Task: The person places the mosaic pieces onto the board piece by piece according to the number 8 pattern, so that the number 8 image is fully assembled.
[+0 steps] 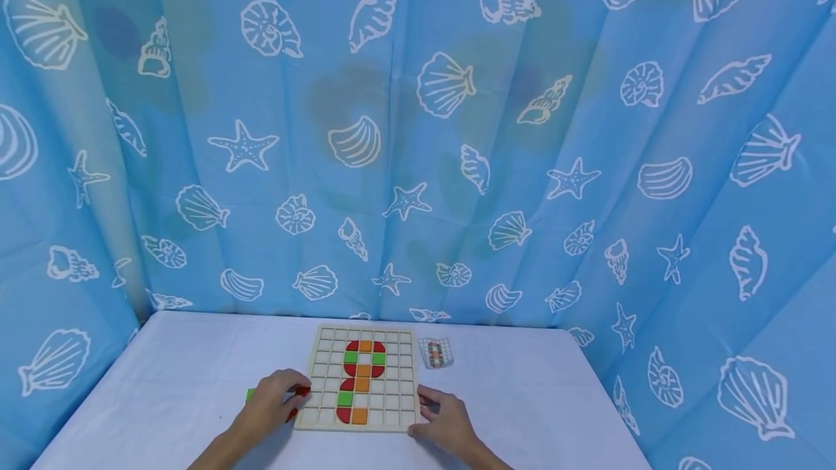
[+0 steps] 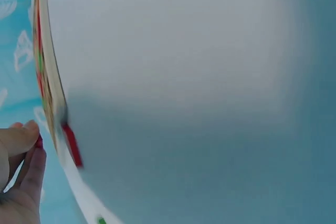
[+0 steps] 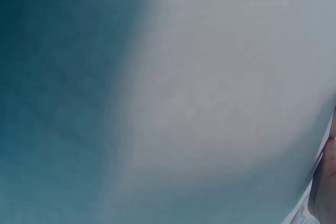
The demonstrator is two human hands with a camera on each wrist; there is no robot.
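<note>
My left hand point(image 1: 266, 401) is just left of a pale gridded board point(image 1: 318, 376), its thumb and fingers pinching a small red tile point(image 2: 39, 141). Another red piece point(image 2: 72, 145) lies on the table below that hand. Part of a green tile point(image 1: 250, 394) shows behind the hand. Inside the board, red, green and orange tiles point(image 1: 361, 384) form a figure with a closed loop at the top and an open curve below. My right hand point(image 1: 447, 423) rests at the board's lower right edge, with its fingers and thumb spread along the rim.
A small pattern card point(image 1: 435, 353) with a coloured figure on a grid lies right of the board's upper corner. The table wears a white cloth point(image 1: 522, 397). Blue curtains point(image 1: 405, 165) printed with shells and starfish hang behind and at both sides.
</note>
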